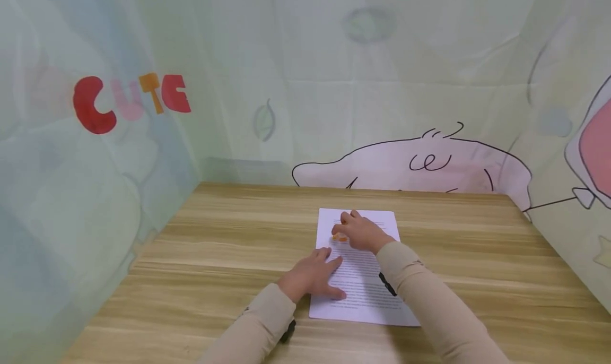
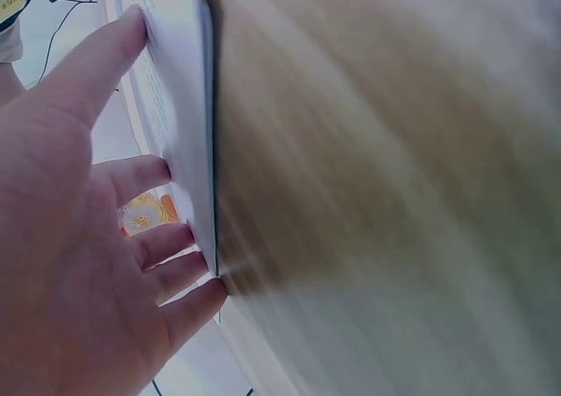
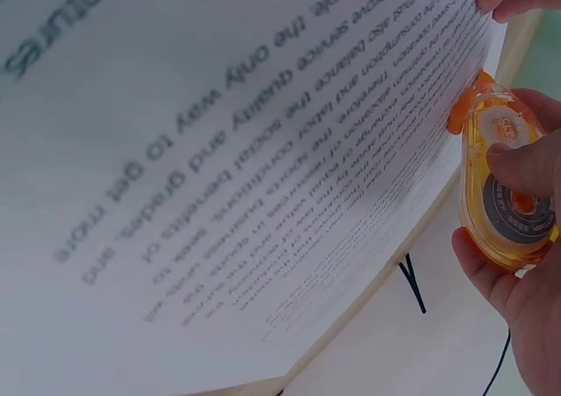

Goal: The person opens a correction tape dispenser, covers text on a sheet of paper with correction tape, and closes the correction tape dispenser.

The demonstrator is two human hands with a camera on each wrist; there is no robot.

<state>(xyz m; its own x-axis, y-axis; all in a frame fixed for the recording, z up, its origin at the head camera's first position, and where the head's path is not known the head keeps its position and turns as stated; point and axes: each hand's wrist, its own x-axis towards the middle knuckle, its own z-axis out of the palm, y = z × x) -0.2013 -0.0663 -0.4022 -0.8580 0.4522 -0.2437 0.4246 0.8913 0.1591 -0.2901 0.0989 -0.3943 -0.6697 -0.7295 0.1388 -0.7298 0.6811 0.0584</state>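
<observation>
Correction tape (image 3: 508, 181) in a see-through yellow-orange case, with a dark round label on its side, is over the upper left part of a printed sheet of paper (image 1: 355, 295). Its orange tip points at the page and seems to meet it, though the low angle of the right wrist view makes contact hard to judge. The right hand (image 1: 363, 232) grasps the case, with the thumb pressed on one flat side and fingers curled round the other.

Below and to the left, the left hand (image 1: 312, 275) is spread and relaxed, grasping nothing. Its thumb reaches over the page, and its fingertips touch the paper along the left edge. Lines of dark text cover much of the sheet, which lies flat with its long sides running away from the person.

Under the paper is a desk (image 1: 238, 221) with a striped wood grain. Beige sleeves (image 1: 439, 305) cover both arms, and a dark strap (image 1: 387, 283) shows under the right wrist. Behind the desk hangs a pale printed cloth (image 1: 310, 51) with colourful letters (image 1: 95, 105) spelling CUTE at left and a pink balloon (image 1: 599, 146) at right.
</observation>
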